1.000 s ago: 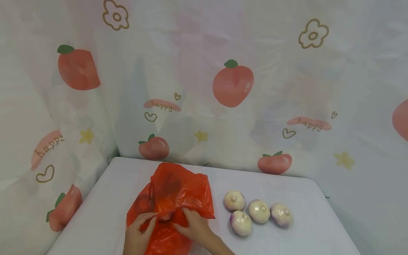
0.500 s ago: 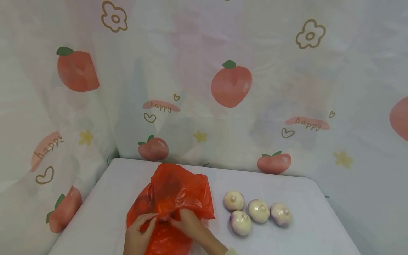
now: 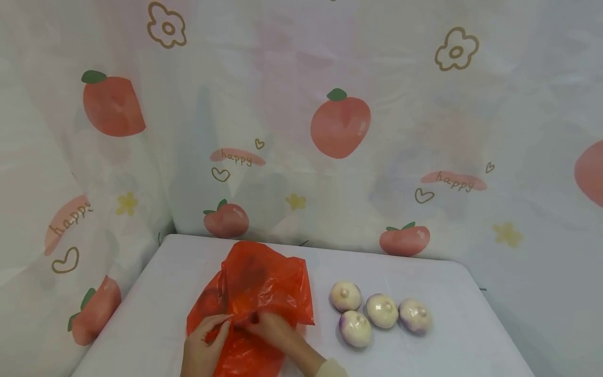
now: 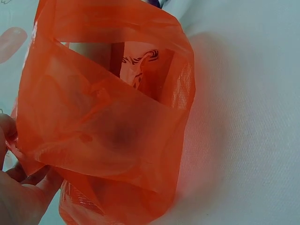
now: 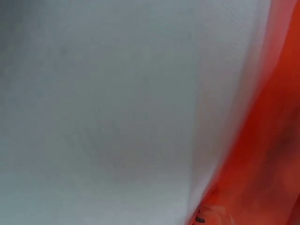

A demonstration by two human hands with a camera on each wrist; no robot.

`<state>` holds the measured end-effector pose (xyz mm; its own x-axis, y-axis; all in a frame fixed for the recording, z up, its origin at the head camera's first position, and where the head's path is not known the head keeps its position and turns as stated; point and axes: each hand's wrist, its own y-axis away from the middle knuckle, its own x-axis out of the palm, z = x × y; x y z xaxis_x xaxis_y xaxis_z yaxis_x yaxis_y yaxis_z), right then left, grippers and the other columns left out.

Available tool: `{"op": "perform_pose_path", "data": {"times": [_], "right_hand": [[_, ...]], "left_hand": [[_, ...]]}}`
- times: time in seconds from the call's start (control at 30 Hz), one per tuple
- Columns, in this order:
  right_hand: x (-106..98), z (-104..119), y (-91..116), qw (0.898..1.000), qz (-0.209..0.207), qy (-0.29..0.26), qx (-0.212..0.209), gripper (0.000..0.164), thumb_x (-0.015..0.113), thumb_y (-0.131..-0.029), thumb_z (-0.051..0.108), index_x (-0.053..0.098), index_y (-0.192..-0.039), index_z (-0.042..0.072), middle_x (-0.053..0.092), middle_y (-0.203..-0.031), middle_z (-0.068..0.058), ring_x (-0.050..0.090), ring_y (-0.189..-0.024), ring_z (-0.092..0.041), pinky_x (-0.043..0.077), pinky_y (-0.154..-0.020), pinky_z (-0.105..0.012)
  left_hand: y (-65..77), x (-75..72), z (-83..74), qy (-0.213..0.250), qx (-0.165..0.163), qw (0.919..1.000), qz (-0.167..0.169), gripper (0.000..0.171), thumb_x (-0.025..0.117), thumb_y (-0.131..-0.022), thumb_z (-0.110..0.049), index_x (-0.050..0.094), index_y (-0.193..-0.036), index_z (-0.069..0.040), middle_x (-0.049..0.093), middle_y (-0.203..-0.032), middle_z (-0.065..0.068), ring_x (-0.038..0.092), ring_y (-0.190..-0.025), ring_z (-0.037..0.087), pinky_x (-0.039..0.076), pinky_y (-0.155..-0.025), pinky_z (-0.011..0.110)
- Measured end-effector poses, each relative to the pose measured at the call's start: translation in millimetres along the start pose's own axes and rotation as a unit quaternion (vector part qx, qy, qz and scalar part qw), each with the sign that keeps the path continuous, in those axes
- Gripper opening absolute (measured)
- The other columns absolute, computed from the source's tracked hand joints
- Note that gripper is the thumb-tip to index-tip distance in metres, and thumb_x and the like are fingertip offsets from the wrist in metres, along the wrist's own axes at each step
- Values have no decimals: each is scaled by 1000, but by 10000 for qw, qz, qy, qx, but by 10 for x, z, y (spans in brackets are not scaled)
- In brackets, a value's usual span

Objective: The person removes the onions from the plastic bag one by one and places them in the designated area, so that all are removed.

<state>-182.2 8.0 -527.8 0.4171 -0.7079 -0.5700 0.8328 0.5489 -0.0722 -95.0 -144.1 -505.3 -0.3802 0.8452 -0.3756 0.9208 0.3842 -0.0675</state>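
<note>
A red, see-through plastic bag [image 3: 264, 283] lies on the white table, with dark shapes showing through its film. My left hand [image 3: 202, 343] pinches the edge of its mouth between thumb and fingers; the left wrist view shows that hand [image 4: 23, 187] at the side of the bag [image 4: 103, 126]. At the same mouth is my right hand [image 3: 275, 332], its fingertips hidden in the folds. A small dark purplish patch shows beside them. In the right wrist view only the bag [image 5: 262, 173] and tabletop appear, without the hand.
Several pale, round, knobbed things with a purple blush, like turnips, sit right of the bag; one pale round thing [image 3: 415, 317] is rightmost. The white table [image 3: 424, 361] ends against a curtain [image 3: 292, 78] printed with peaches.
My right hand has moved left and farther into the bag's mouth, and more of its sleeve shows. The bag's right edge has shifted slightly left. My left hand keeps its pinch.
</note>
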Motion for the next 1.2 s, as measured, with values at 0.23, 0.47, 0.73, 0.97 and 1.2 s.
{"op": "perform_pose_path", "data": {"times": [0.23,0.47,0.73,0.97,1.2], "right_hand": [[45,-98,-68,9975,-243,240,-620,51,69,-79,47,42,-121,44,53,-110,26,51,-98,2,46,-87,-23],[37,-129,-100,9983,-131,154,-544,50,73,-78,41,44,-118,43,54,-107,25,53,-96,1,47,-86,-22],[-1,-72,-35,9998,75,177,27,42,76,-79,32,50,-111,41,56,-97,23,55,-86,0,50,-82,-24],[-73,-43,43,9983,110,278,509,34,76,-79,34,54,-104,38,57,-86,19,56,-76,-2,51,-76,-22],[-137,-32,86,9985,52,36,539,43,75,-77,42,52,-113,44,58,-96,22,57,-83,-2,51,-80,-25]], "left_hand": [[-4,23,29,14,108,9999,-39,14,67,-88,-10,72,-101,-13,66,-98,0,62,-90,17,55,-72,28],[-4,25,30,48,116,9999,-24,15,67,-88,-9,72,-102,-12,65,-98,0,62,-89,17,54,-73,29],[-2,22,43,40,142,9999,-52,15,67,-88,-10,72,-101,-13,66,-98,0,62,-90,18,55,-72,29],[-1,19,57,15,109,9999,-42,14,67,-88,-10,72,-101,-13,66,-99,0,61,-91,19,54,-73,30],[1,2,38,94,1,9999,95,16,66,-89,-11,72,-104,-13,65,-101,1,61,-93,21,55,-74,32]]}}
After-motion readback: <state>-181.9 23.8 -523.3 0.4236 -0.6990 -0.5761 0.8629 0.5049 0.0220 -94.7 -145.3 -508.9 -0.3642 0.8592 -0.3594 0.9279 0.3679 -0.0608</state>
